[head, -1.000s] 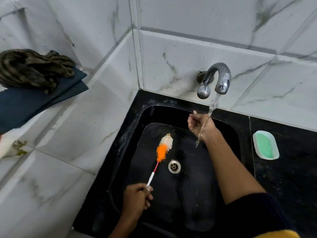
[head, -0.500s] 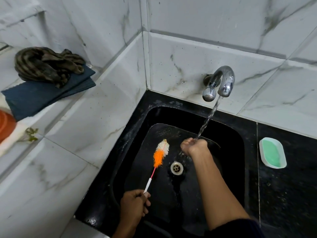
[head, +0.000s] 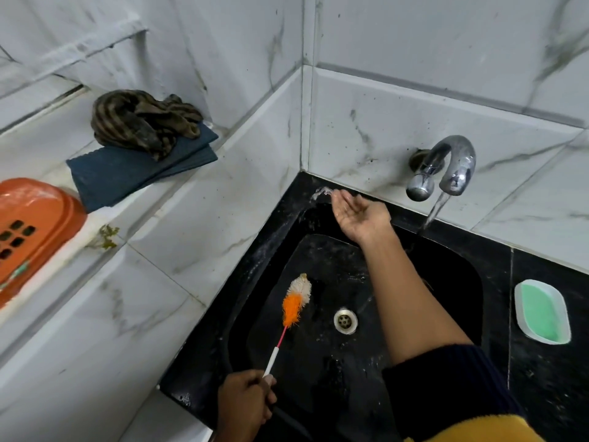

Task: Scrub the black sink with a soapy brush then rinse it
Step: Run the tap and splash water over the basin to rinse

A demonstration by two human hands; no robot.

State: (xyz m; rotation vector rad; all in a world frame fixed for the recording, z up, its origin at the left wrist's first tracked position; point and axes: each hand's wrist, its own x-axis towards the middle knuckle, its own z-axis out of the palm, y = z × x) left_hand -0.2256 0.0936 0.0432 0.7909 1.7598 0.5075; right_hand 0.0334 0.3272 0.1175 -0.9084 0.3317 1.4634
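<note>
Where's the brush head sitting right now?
In the head view, the brush head lies on the sink floor, just left of the drain, its handle gripped by the left hand.

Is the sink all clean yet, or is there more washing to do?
Not yet. Scrubbing looks done: white soap streaks mark the black sink. Rinsing is in hand: the tap runs, the right hand flicks water at the back corner, and the left hand holds the brush. Left: washing away the remaining streaks.
</note>
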